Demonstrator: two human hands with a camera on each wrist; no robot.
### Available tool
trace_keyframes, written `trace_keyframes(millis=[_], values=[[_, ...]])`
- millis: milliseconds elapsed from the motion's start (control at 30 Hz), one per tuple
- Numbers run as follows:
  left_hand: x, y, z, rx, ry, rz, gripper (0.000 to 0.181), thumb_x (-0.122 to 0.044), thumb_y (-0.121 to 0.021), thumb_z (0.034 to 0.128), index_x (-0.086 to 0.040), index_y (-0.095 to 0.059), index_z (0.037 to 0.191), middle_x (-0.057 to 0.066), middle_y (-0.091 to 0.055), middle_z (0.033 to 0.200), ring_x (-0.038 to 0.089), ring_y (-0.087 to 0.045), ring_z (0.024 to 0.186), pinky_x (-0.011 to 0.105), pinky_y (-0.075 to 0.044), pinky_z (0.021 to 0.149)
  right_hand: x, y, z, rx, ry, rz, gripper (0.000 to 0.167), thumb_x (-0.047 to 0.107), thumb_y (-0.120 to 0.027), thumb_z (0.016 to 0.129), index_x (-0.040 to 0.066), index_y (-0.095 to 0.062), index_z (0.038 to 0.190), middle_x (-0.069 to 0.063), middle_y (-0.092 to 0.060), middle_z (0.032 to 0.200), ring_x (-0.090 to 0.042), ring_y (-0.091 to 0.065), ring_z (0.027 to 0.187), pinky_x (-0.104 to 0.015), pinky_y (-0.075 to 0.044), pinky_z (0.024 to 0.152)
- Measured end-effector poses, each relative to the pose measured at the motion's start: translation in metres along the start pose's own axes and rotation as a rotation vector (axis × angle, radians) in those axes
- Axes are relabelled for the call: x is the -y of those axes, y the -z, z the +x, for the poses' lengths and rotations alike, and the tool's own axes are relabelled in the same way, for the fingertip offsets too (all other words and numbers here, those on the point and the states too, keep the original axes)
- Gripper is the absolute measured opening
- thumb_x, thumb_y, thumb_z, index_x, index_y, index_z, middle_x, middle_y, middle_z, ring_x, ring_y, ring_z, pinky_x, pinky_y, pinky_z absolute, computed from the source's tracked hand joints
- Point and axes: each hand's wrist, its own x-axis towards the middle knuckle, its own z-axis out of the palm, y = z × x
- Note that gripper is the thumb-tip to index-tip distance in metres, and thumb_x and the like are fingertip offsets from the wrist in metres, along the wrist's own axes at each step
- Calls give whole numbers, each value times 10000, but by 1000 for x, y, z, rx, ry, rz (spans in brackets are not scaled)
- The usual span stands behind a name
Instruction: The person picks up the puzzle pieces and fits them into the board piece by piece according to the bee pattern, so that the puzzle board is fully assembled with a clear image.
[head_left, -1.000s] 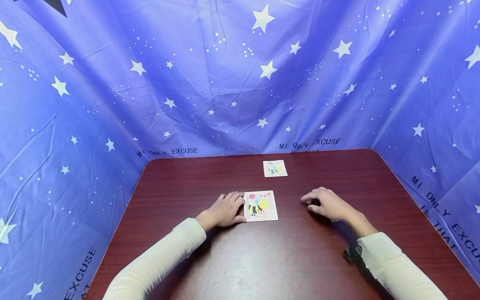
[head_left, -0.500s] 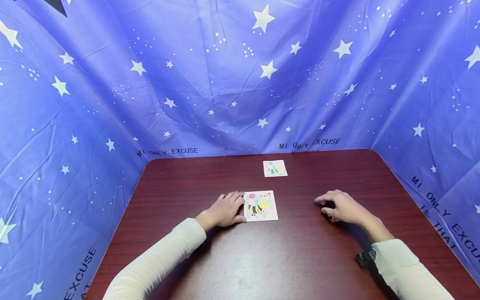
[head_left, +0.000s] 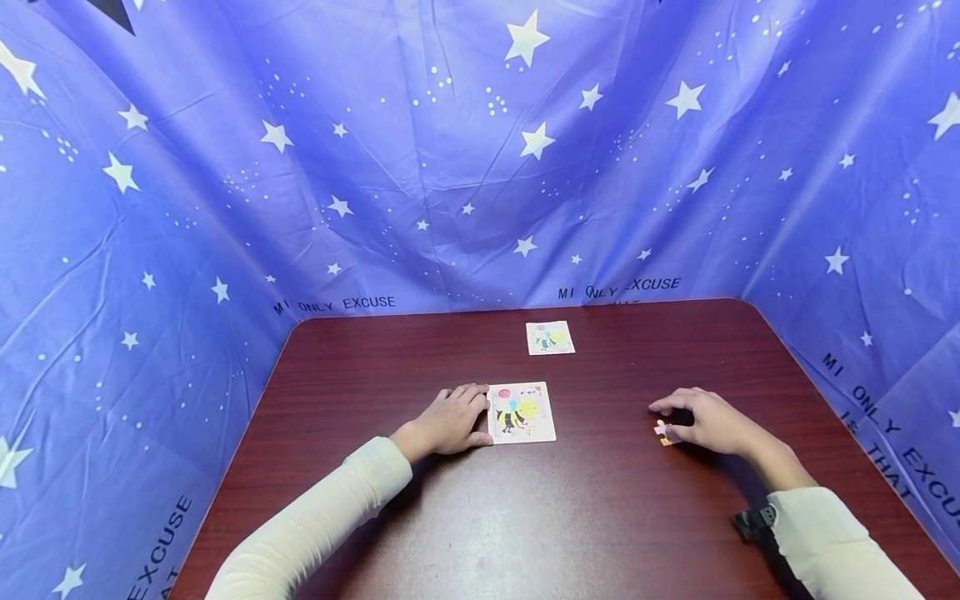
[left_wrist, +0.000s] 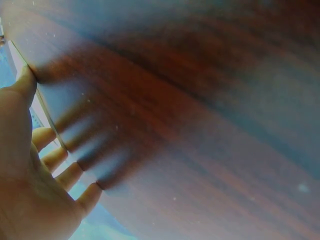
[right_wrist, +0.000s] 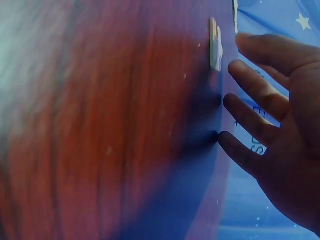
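Observation:
A square jigsaw puzzle (head_left: 522, 412) with a bee picture lies mid-table in the head view. My left hand (head_left: 450, 417) rests against its left edge, thumb near the lower corner and fingers higher up. The left wrist view shows those fingers (left_wrist: 70, 175) spread along the board's thin edge. To the right, my right hand (head_left: 708, 422) hovers low over the table, fingers slightly bent and apart. Under its thumb side lies a pink and orange jigsaw piece (head_left: 663, 432); whether it is one piece or two I cannot tell. In the right wrist view the piece (right_wrist: 215, 47) lies apart from the fingertips.
Farther back on the dark red wooden table (head_left: 405, 358) lies a smaller, paler card (head_left: 550, 337) with the same bee picture. A blue curtain (head_left: 420, 167) with white stars surrounds the table's back and sides. A black device (head_left: 753, 523) sits at my right cuff.
My right hand has moved rightward and a little nearer, and its thumb and fingers have spread, leaving the jigsaw piece visible on the table. My left hand and the puzzle have stayed put.

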Motion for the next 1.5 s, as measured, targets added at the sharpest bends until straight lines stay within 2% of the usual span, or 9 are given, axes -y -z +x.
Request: trace_keyframes(millis=[133, 300, 667, 967, 1233, 1500], values=[[-1, 0, 0, -3, -2, -2, 614, -622, -582, 947, -134, -547, 1318, 98, -420, 1587, 317, -410, 1464, 523, -440, 1061, -2, 2, -7, 6, 3, 7, 392, 193, -873, 756, 162, -762, 1131, 127, -683, 959, -85, -600, 924, -349, -484, 809], [-1, 1, 1, -5, 0, -1, 621, -616, -589, 945, -128, -547, 1327, 104, -420, 1588, 316, -411, 1464, 524, -439, 1061, -2, 3, -11, 45, -3, -2, 439, 197, -880, 742, 176, -754, 1162, 94, -710, 1044, -169, -613, 996, -378, -473, 862], [1, -2, 3, -4, 5, -2, 618, -619, -588, 944, -135, -548, 1327, 99, -417, 1591, 311, -397, 1473, 528, -429, 1075, -5, -5, -12, -33, 97, -36, 413, 112, -889, 695, 191, -780, 1085, 128, -700, 972, -144, -604, 956, -331, -451, 845], [1, -2, 2, -1, 5, -7, 619, -614, -595, 943, -130, -548, 1326, 99, -415, 1592, 317, -399, 1472, 529, -429, 1075, -5, -8, -10, -30, 72, -76, 379, 160, -881, 710, 177, -782, 1075, 156, -684, 936, -169, -610, 951, -386, -489, 821], [-1, 0, 1, 10, 8, -7, 615, -609, -600, 941, -135, -546, 1328, 100, -410, 1593, 318, -398, 1472, 536, -428, 1077, -6, -11, -11, -83, 112, -90, 376, 155, -871, 672, 173, -798, 1040, 119, -703, 918, -169, -610, 908, -376, -492, 747], [-1, -2, 1, 20, 21, -11, 629, -623, -589, 941, -142, -543, 1344, 88, -401, 1602, 310, -387, 1480, 529, -419, 1090, -7, -14, -9, -111, 121, -87, 374, 182, -882, 655, 190, -798, 1019, 124, -699, 909, -160, -607, 901, -368, -486, 729]])
